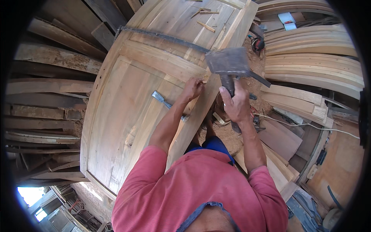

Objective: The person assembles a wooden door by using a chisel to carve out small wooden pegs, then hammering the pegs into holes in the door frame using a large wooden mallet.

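The person stands over a large panelled wooden door lying flat, and works at its right-hand edge. The left hand is curled with its fingertips pinched on something small and pale at the door's edge rail, seemingly a wooden peg or wedge, though it is too small to tell for sure. The right hand is wrapped tight round the handle of a hatchet, whose broad dark head is raised just above and beside the left hand, close to the spot being held. As a judgement, the door looks largely assembled: frame, rails and panels are joined, and a long dark bar clamp lies across it, so what seems left is fixing or trimming at this joint. A chisel with a metal blade lies on the panel near the left forearm, and a few small wood offcuts rest on the far end of the door. All around are stacks of rough planks on the left and curved, paler boards on the right, with sawdust on the floor and a white cable trailing across it.
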`<state>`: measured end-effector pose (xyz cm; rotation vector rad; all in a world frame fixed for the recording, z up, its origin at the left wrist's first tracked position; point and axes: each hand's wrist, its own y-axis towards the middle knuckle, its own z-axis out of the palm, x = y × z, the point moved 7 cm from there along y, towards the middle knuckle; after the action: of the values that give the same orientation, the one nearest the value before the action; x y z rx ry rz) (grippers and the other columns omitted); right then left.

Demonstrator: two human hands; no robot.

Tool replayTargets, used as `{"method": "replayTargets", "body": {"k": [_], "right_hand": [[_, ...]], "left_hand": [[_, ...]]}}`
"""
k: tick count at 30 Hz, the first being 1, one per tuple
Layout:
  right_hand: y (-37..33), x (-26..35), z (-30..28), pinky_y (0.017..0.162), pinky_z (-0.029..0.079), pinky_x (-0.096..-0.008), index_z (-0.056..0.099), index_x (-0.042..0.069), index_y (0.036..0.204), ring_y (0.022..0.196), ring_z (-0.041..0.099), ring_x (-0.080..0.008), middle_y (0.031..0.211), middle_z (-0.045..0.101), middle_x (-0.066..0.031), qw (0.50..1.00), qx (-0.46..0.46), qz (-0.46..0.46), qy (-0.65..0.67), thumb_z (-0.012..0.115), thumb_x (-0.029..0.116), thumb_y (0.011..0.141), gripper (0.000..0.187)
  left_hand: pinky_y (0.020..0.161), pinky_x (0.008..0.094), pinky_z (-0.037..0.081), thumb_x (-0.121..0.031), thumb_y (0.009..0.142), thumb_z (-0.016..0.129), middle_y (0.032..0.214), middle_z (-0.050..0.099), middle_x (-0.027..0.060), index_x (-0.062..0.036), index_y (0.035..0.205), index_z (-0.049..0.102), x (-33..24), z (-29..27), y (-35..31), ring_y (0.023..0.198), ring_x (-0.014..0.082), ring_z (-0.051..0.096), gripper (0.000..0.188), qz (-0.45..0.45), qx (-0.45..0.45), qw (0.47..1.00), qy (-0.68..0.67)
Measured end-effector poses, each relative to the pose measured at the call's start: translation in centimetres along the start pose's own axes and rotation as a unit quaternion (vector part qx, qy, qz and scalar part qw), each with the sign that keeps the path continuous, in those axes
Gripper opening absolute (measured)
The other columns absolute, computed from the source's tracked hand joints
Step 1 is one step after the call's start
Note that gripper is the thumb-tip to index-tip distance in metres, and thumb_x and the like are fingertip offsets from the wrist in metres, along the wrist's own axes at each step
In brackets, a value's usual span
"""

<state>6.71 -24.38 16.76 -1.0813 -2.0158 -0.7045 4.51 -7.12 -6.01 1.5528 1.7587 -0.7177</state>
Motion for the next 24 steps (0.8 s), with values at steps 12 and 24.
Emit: {"method": "replayTargets", "body": {"k": [12,24], "right_hand": [[-2.2,-11.2,6.0,0.070,0.050,-0.0513,0.058,-0.004,0.101,0.080,0.063,-0.0475,0.080,0.062,-0.0307,0.974,0.057,0.148,-0.159,0.059,0.028,0.090,0.034],[0.2,9.2,-6.1,0.063,0.051,-0.0358,0.041,-0.002,0.111,0.070,0.055,-0.0210,0.080,0.055,-0.0136,0.838,-0.282,-0.387,0.261,0.054,0.022,0.096,0.031]], "left_hand": [[0.075,0.0466,0.048,-0.014,0.077,0.067,0.084,0.064,0.0195,-0.0056,0.094,0.067,0.1,0.6,-0.7,0.081,0.0391,0.059,0.019,0.067,-0.057,0.996,-0.004],[0.076,0.0489,0.046,-0.014,0.077,0.066,0.082,0.065,0.0199,-0.0047,0.090,0.066,0.0,0.6,0.5,0.083,0.0408,0.059,0.016,0.075,-0.024,0.997,0.012]]}}
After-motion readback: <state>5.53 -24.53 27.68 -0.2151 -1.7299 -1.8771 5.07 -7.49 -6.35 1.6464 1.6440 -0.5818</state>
